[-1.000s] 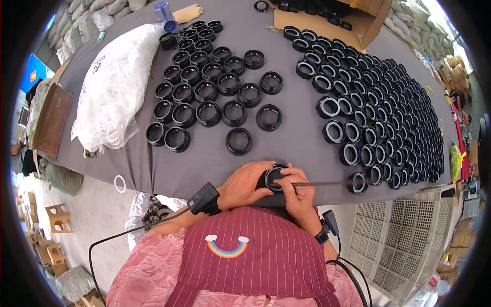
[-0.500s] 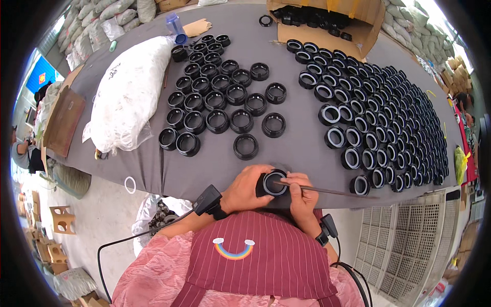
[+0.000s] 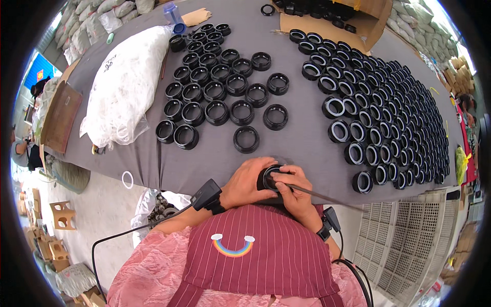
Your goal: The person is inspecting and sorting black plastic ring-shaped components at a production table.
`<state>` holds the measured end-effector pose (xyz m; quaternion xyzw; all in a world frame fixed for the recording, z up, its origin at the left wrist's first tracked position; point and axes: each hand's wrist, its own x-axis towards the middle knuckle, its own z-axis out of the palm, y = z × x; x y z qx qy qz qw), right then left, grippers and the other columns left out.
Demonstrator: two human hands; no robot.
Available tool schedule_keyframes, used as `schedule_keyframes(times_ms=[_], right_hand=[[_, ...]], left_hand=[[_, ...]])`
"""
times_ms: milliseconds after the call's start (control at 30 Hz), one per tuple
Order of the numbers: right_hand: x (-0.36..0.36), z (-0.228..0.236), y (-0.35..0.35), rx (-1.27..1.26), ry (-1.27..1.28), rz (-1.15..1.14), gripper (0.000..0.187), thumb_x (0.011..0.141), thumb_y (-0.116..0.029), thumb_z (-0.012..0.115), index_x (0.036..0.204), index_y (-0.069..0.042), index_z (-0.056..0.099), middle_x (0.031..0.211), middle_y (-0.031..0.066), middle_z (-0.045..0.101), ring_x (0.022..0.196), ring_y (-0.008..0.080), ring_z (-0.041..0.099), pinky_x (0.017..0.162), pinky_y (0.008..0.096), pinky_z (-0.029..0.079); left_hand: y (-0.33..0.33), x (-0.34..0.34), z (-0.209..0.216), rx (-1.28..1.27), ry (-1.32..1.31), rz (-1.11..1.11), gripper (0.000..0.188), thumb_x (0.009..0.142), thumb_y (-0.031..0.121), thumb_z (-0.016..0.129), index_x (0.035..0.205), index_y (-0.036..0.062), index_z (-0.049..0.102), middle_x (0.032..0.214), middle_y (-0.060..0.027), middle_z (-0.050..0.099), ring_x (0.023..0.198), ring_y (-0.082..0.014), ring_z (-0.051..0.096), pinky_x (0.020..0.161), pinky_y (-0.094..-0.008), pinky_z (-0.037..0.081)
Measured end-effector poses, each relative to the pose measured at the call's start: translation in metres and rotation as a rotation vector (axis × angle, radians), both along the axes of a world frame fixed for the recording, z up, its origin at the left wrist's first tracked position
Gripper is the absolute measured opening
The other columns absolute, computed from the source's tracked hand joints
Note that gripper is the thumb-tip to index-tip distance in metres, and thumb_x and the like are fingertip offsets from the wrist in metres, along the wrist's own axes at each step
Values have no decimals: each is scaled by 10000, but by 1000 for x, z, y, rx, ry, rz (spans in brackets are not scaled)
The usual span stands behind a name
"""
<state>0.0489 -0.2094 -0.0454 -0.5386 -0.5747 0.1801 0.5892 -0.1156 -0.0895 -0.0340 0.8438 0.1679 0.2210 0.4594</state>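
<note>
Grey tbl point(image 3: 307, 146), gap btwn ring grps point(image 3: 217, 122); nr edge point(image 3: 335, 198) L hand point(image 3: 248, 181) clamps blk ring point(image 3: 263, 179), R hand point(image 3: 295, 191) grips rod point(image 3: 322, 195)

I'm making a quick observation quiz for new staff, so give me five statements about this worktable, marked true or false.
1. The left hand holds a black ring. True.
2. The right hand is empty. False: it holds a thin dark rod.
3. The white bag lies left of both ring groups. True.
4. The cardboard box is at the table's near edge. False: it sits at the far side.
5. The right ring group shows pale inner bands. True.
</note>
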Motion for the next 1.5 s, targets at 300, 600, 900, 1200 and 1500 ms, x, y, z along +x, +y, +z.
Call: schedule_keyframes(times_ms=[300,600,900,1200,1500], right_hand=[[-3,18,-3,25,-253,-291,46,866,15,682,884,-14,650,917,151,679,913,362,642,835,410,529],[-3,10,-19,28,227,-202,102,930,-7,563,866,10,641,907,129,700,935,261,645,906,431,531],[94,24,-95,119,-134,-843,84,964,-26,565,938,-6,643,915,120,667,927,248,612,859,377,494],[106,12,-101,-266,-511,-915,42,903,-81,671,878,-52,652,875,95,652,875,318,599,943,444,459],[15,11,-8,-114,-111,-300,55,907,-72,673,885,-23,683,866,100,687,872,285,661,1045,510,462]], left_hand=[[1,-1,3,48,-9,12,790,696,284,862,1342,27,486,1300,-183,568,1195,-387,541,1029,-459,426],[1,1,9,-36,-34,19,722,684,254,848,1285,28,518,1240,-177,594,1130,-384,574,996,-455,445],[45,-41,70,708,365,423,566,617,278,808,1059,27,561,932,-119,591,891,-314,549,801,-427,402],[69,-16,48,729,416,353,762,628,197,888,1274,7,530,1317,-192,553,1208,-350,530,1004,-433,425],[34,-16,38,692,14,223,619,650,144,867,1197,40,598,1350,-177,540,1232,-374,526,1028,-458,430]])
